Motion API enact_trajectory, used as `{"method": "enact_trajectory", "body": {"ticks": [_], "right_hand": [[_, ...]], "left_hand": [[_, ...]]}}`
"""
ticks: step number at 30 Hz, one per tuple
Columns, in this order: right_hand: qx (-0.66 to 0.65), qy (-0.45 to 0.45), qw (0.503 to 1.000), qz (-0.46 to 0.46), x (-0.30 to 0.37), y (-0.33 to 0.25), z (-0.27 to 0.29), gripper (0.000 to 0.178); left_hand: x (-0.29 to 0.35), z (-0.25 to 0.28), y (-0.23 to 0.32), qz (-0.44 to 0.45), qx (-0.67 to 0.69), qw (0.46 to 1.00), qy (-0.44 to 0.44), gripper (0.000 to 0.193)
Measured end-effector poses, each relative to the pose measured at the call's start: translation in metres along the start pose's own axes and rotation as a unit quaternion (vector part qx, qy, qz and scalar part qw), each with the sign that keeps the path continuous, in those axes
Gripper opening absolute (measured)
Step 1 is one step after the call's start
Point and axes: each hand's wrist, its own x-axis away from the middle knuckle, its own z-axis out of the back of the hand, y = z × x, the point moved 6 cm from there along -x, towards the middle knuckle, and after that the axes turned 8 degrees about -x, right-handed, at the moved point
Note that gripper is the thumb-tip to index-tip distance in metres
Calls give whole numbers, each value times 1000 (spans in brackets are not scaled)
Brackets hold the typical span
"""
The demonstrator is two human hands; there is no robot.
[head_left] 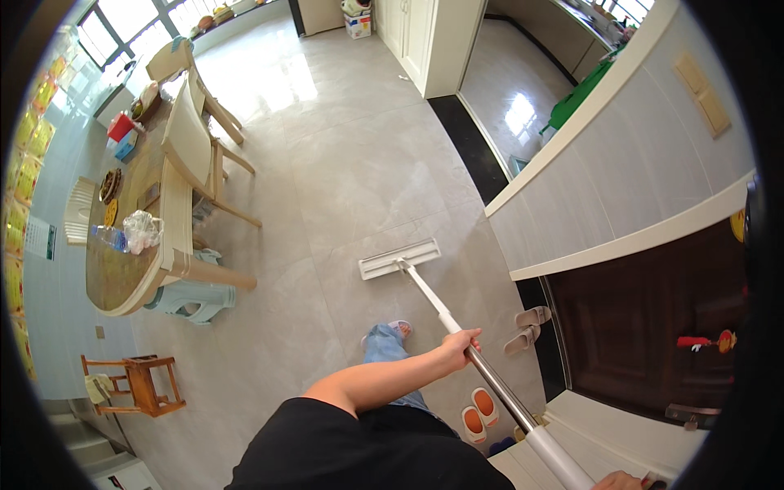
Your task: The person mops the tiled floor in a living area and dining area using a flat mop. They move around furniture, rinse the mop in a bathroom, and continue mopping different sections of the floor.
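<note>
A flat mop stretches from the lower right to the middle of the floor, its white rectangular head (400,259) flat on the grey tiles. My left hand (462,349) is closed around the mop handle (500,388), just below its white lower section. At the bottom edge, my right hand (618,481) is wrapped around the handle's thick white upper end; part of this hand is cut off by the frame. One of my feet (400,328), below a blue trouser leg, shows behind the mop head.
A dining table (167,245) with chairs (192,147) and a pale blue stool (196,300) stands left. A small wooden chair (144,385) is at lower left. Grey slippers (523,339) and orange-and-white slippers (474,420) lie near the dark door (645,318). A black threshold (469,147) marks the doorway.
</note>
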Motion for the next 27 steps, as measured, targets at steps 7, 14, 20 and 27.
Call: {"method": "enact_trajectory", "body": {"ticks": [7, 14, 20, 27], "right_hand": [[40, 392, 918, 50, 15, 49, 49, 25], [-27, 234, 966, -110, -27, 137, 58, 18], [82, 165, 975, -123, -65, 84, 76, 27], [116, -2, 981, -155, -111, 69, 75, 12]], "left_hand": [[14, 78, 41, -51, 53, 990, 122, 8], [-22, 123, 66, 32, 113, 954, 276, 12], [-56, 26, 44, 20, 117, 974, 195, 17], [-44, -51, 57, 81, 226, 969, 62, 14]]}}
